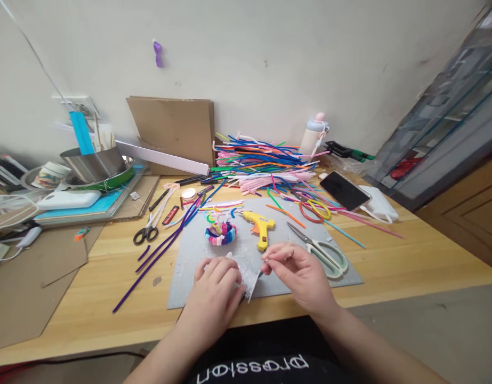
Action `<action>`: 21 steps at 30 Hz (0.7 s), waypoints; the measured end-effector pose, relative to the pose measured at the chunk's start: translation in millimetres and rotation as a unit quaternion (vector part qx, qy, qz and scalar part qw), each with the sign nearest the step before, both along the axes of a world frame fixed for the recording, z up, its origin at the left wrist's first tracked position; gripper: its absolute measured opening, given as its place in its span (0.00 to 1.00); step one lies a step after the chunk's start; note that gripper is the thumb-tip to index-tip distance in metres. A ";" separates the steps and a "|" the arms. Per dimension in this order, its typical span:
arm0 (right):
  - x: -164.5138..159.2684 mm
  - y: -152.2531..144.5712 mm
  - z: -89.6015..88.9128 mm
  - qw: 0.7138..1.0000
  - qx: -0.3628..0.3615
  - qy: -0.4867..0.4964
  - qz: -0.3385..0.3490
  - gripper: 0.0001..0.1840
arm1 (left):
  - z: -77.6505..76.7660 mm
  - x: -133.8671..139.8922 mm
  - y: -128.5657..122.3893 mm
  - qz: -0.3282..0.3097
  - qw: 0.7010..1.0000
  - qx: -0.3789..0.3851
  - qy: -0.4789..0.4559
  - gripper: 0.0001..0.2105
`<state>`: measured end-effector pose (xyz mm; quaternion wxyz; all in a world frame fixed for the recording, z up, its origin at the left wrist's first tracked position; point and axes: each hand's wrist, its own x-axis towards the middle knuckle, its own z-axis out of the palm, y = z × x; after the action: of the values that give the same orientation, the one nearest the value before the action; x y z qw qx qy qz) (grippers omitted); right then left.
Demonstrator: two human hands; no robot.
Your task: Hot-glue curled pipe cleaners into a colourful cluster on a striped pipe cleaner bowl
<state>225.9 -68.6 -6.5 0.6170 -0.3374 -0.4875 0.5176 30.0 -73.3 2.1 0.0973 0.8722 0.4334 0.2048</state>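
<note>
My left hand (pixel 217 285) is curled over a clear, crinkled plastic piece (pixel 249 278), perhaps a small bag, at the mat's front edge. Its fingers hide much of that piece. To the right, my right hand (pixel 300 274) is closed in a pinch; whatever sits between thumb and fingertips is too small to name. Just beyond the hands, a ring of multicoloured pipe cleaners (pixel 222 234) with curled tips rests on the grey mat (pixel 182 282). A yellow glue gun (pixel 264 230) lies beside it. Scissors with pale green handles (pixel 329 258) lie right of my right hand.
A heap of pipe cleaners (pixel 265 165) lies against the wall. Purple pipe cleaners (pixel 150 261) and black-handled scissors (pixel 145 234) are on the left. Farther out stand a metal pot (pixel 89 164), cardboard (pixel 174 130) and a bottle (pixel 313 138). A phone (pixel 345 191) lies at the right.
</note>
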 end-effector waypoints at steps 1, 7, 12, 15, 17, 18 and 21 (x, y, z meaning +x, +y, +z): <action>-0.8 2.9 3.1 1.000 0.011 -0.009 0.002 0.04 | 0.8 1.1 0.2 0.003 1.000 -0.003 -0.001 0.04; 2.2 24.9 16.3 0.987 0.077 -0.134 0.045 0.07 | 14.9 -0.5 15.8 -0.042 0.996 -0.072 -0.008 0.13; -7.3 43.7 21.3 0.950 0.184 -0.243 0.061 0.09 | 21.0 -9.7 36.6 -0.068 0.985 -0.128 -0.095 0.11; -17.3 51.2 16.5 0.938 0.223 -0.259 0.065 0.11 | 11.4 -10.5 46.0 -0.030 0.976 -0.131 -0.169 0.08; -21.5 53.7 11.6 0.938 0.225 -0.258 0.051 0.12 | 3.3 -9.7 49.7 -0.016 0.969 -0.127 -0.212 0.05; -22.3 54.2 9.5 0.939 0.221 -0.259 0.043 0.12 | -0.2 -9.5 50.9 -0.018 0.966 -0.122 -0.229 0.05; -20.7 55.0 5.9 0.935 0.217 -0.279 0.037 0.11 | -6.5 -11.3 54.1 -0.045 0.963 -0.086 -0.253 0.08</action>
<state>205.1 -13.5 -0.6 0.4947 -0.3079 -0.7525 0.3070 18.7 -19.2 -4.4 0.2871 0.7990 0.3712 0.3759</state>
